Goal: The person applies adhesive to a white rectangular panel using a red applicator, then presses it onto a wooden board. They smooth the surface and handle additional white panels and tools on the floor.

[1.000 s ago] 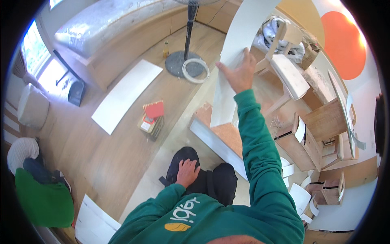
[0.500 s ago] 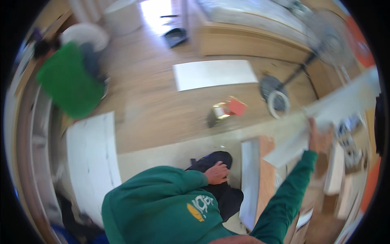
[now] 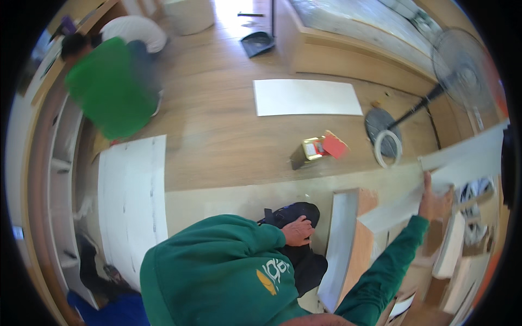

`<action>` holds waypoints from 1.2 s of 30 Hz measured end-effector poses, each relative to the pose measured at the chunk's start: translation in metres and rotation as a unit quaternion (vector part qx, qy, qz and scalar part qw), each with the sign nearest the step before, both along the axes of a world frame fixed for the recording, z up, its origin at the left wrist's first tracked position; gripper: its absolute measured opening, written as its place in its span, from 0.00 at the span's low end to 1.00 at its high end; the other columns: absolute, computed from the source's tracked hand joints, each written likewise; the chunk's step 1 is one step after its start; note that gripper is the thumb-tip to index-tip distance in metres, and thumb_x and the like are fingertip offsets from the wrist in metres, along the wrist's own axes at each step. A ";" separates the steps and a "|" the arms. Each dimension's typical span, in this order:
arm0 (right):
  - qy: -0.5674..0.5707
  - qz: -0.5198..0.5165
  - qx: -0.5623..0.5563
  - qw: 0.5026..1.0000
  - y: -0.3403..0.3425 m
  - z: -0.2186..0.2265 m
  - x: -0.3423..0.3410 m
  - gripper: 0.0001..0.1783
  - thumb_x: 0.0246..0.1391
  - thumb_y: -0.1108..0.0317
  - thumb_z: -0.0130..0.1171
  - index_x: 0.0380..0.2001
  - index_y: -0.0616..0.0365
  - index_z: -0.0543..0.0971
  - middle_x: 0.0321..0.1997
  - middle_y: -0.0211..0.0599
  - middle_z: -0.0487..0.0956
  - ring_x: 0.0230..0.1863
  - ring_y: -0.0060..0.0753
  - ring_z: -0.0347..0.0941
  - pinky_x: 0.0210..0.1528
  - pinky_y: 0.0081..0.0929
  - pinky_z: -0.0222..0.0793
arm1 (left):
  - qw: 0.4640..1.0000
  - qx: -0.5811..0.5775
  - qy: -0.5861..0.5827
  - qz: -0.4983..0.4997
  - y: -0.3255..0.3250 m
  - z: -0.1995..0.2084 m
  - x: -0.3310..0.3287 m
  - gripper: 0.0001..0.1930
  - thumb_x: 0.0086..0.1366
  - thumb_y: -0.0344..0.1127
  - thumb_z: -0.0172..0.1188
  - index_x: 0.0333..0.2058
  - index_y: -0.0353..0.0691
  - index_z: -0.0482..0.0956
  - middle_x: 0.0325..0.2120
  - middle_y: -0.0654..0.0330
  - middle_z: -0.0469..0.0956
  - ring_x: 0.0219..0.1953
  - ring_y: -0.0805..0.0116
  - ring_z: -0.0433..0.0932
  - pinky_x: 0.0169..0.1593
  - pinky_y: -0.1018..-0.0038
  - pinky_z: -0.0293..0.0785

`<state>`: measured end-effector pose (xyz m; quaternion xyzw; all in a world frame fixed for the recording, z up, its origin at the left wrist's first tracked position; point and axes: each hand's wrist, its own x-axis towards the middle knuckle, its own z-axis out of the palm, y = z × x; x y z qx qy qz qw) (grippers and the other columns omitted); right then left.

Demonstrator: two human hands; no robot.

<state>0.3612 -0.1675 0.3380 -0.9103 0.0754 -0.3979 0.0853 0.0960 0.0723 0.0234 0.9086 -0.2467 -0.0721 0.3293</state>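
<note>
My right arm, in a green sleeve, reaches out to the right. Its hand [image 3: 432,198] is closed on the edge of a long white board [image 3: 389,209], which slants up toward the right rim. My left hand [image 3: 298,231] lies on my dark-trousered knee [image 3: 300,212] with its fingers spread and nothing in it. Just right of my legs stands a white-faced wooden panel piece [image 3: 338,244] with a bare wood edge.
Ahead are a tin can [image 3: 312,151] with a red piece on it, a white sheet [image 3: 307,98], a standing fan [image 3: 462,76] and a white ring [image 3: 379,155]. Another white board [image 3: 133,206] lies left. Someone crouches by a green chair [image 3: 109,89]; another person [image 3: 111,309] is lower left.
The view has swung a little, shifting the room rightward in the picture. The far end of the white board in my right hand sits lower. My left hand stays on the knee.
</note>
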 end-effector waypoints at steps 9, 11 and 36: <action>-0.061 0.054 0.144 0.986 0.020 0.002 -0.003 0.64 0.31 0.40 0.78 0.66 0.68 0.62 0.66 0.67 0.60 0.68 0.62 0.58 0.70 0.46 0.56 | 0.999 -0.019 -0.048 -0.003 -0.003 0.008 0.007 0.26 0.63 0.50 0.60 0.52 0.37 0.76 0.48 0.52 0.78 0.60 0.53 0.69 0.65 0.51 0.54; -0.050 0.051 0.173 0.982 0.025 0.009 -0.010 0.64 0.32 0.40 0.78 0.67 0.67 0.61 0.67 0.68 0.58 0.68 0.64 0.57 0.70 0.46 0.56 | 0.999 0.004 -0.032 -0.004 -0.002 0.009 0.007 0.27 0.63 0.52 0.60 0.53 0.37 0.76 0.50 0.51 0.78 0.61 0.53 0.68 0.67 0.51 0.53; -0.235 0.165 0.363 0.886 0.011 0.052 -0.098 0.54 0.44 0.46 0.76 0.62 0.74 0.63 0.63 0.63 0.65 0.67 0.52 0.61 0.68 0.43 0.58 | 0.528 -0.684 0.501 -0.052 -0.122 0.155 0.119 0.46 0.67 0.70 0.45 0.69 0.39 0.50 0.69 0.50 0.56 0.68 0.51 0.59 0.67 0.55 0.59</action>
